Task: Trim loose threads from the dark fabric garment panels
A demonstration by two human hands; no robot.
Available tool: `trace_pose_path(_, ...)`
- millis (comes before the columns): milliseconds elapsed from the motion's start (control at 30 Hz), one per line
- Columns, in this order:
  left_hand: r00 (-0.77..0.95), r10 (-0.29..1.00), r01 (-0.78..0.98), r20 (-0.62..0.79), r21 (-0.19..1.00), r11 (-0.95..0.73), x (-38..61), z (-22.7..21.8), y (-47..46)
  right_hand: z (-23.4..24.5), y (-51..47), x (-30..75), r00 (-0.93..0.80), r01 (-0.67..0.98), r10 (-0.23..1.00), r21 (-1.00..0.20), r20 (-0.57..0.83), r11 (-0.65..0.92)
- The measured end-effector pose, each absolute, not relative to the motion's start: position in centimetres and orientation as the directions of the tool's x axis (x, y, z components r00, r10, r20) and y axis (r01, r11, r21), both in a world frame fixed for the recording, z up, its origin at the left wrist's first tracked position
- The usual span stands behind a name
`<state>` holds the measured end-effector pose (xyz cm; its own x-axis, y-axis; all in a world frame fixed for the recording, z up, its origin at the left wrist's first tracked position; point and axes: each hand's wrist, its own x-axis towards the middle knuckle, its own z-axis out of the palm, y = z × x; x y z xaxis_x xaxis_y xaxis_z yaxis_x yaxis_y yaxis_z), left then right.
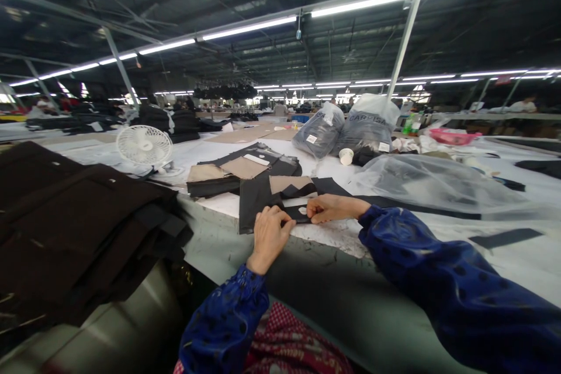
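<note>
A small black fabric piece [298,214] lies at the near edge of the white cutting table [333,235]. My left hand [269,235] pinches its left end with curled fingers. My right hand [332,208] pinches its right end. Both arms wear blue dotted sleeves. Under and behind the piece lie larger black cut panels [258,198] with a tan paper pattern [290,183] on top.
A stack of dark brown fabric [74,228] fills the left. A small white fan [144,145] stands behind it. More black and tan pieces [239,169], two filled plastic bags [346,128], a paper cup [346,156] and a clear plastic sheet [429,184] lie further back.
</note>
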<state>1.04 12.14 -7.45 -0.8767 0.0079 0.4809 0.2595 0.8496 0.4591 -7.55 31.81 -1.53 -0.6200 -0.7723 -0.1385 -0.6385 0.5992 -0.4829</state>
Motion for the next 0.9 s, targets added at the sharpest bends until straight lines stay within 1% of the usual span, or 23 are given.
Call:
trace_pose_path(100, -0.92, -0.07, 0.175, 0.385, 0.565, 0.807, 0.5, -7.0, 12.3, -1.9, 31.8, -7.9, -0.633, -0.638, -0.764, -0.476, -0.125, 0.606)
trace_pose_path(200, -0.937, -0.086, 0.143, 0.338, 0.596, 0.79, 0.2, -6.5, 12.1, -2.1, 31.4, -7.8, -0.665, -0.625, -0.736, -0.444, -0.128, 0.642)
trace_pose_path(267, -0.944, -0.091, 0.129, 0.318, 0.608, 0.783, 0.1, -6.3, 12.0, -2.0, 30.9, -7.6, -0.689, -0.636, -0.715, -0.375, -0.119, 0.675)
trace_pose_path(400, -0.948, -0.085, 0.13, 0.307, 0.616, 0.777, 0.1, -6.3, 11.9, -1.8, 29.8, -7.0, -0.718, -0.669, -0.694, -0.22, -0.058, 0.711)
trace_pose_path(533, -0.947, -0.067, 0.151, 0.315, 0.618, 0.771, 0.2, -6.4, 11.9, -1.9, 29.4, -6.8, -0.703, -0.704, -0.711, -0.135, -0.008, 0.697)
trace_pose_path(667, -0.944, -0.056, 0.168, 0.326, 0.62, 0.766, 0.2, -6.5, 11.8, -1.8, 29.7, -6.8, -0.667, -0.735, -0.745, -0.147, -0.026, 0.662)
trace_pose_path(800, -0.94, -0.058, 0.174, 0.335, 0.621, 0.764, 0.2, -6.7, 11.7, -1.6, 29.6, -6.7, -0.67, -0.724, -0.739, -0.157, -0.069, 0.671)
trace_pose_path(900, -0.936, -0.043, 0.195, 0.348, 0.617, 0.763, 0.2, -6.8, 11.5, -1.5, 29.0, -6.6, -0.709, -0.695, -0.702, -0.104, -0.06, 0.711)
